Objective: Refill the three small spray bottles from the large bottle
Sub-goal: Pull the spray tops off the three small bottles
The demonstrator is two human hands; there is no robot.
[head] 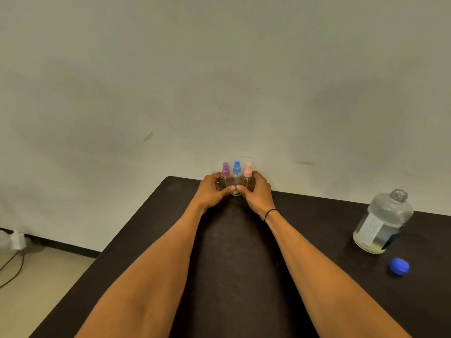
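- Nearest the camera, two bare forearms are stretched across the dark surface point(136, 240) toward its far edge by the wall.
- The left hand point(211, 191) is curled against the purple-capped spray bottle point(225, 176), its fingers wrapped round that bottle's outer side.
- Three small spray bottles are counted, upright and touching in a row: purple, then the blue-capped bottle point(236, 175), then the pink-capped bottle point(248, 176). All three pump caps are on.
- The right hand point(258, 192) is curled round the pink-capped bottle; the row is squeezed between both hands, probably to move it as one group.
- One large bottle point(382, 223) is seen well apart at the right, uncapped, partly full.
- One blue cap point(398, 266) lies just beside it, presumably set aside for pouring.
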